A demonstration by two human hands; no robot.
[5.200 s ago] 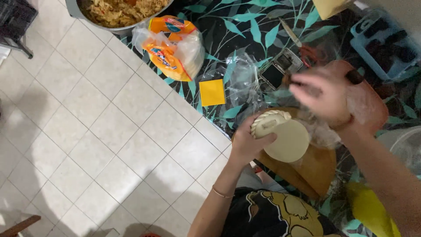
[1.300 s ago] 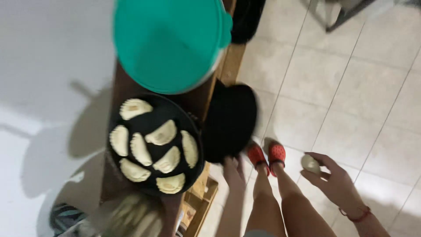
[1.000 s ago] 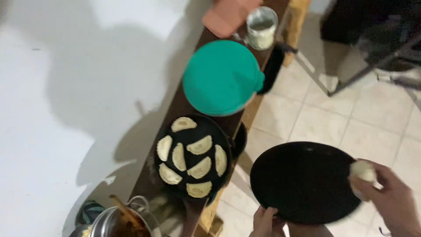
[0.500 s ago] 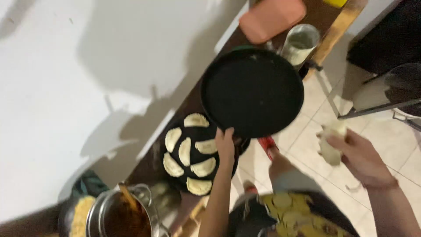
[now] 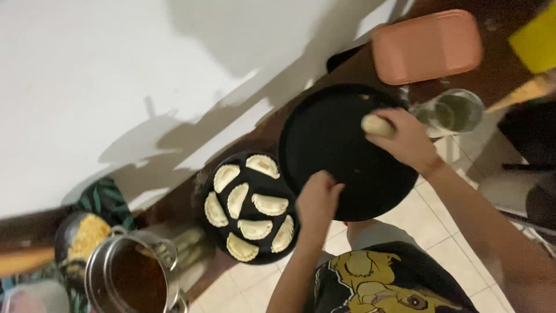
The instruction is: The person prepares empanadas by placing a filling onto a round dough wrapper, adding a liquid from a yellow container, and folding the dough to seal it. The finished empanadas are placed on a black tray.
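Left hand (image 5: 317, 198) grips the near rim of the empty black round tray (image 5: 341, 152), fingers curled over the edge. Right hand (image 5: 405, 139) is over the tray's far side, fingers closed around a folded raw pastry (image 5: 376, 125). Second black tray (image 5: 250, 207) sits just left on the bench (image 5: 301, 93), holding eight filled pastries, its edge tucked under the empty one. Glass cup (image 5: 454, 113) and pink lid (image 5: 427, 46) beyond; metal pot (image 5: 134, 277) at left.
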